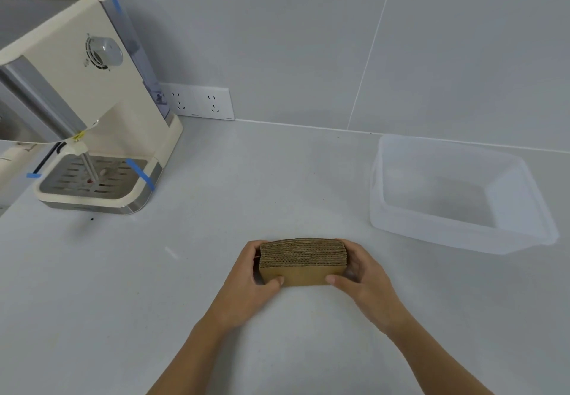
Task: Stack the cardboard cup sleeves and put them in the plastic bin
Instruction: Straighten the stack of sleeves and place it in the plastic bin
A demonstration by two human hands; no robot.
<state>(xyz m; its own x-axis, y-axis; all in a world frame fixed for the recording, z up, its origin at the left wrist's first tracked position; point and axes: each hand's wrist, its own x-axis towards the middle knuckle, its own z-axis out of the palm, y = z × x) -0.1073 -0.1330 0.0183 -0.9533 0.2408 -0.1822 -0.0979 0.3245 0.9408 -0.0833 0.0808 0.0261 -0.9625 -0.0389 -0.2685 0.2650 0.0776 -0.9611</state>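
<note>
Near: my left hand (pixel 246 274) and right hand (pixel 359 271) each hold an end of the brown corrugated cardboard sleeve stack (pixel 302 263), long axis left-right | on pale grey counter (pixel 185 271) | far: empty translucent plastic bin (pixel 398 225) ahead-right, right-hand side.

The cardboard cup sleeves (pixel 302 260) are brown, flattened and pressed together into one tight stack standing on edge on the counter (pixel 277 178), corrugated edges facing up, a plain face toward the camera. The plastic bin (pixel 456 237) is translucent, rectangular, open-topped and upright, well apart to the stack's right, near the wall
</note>
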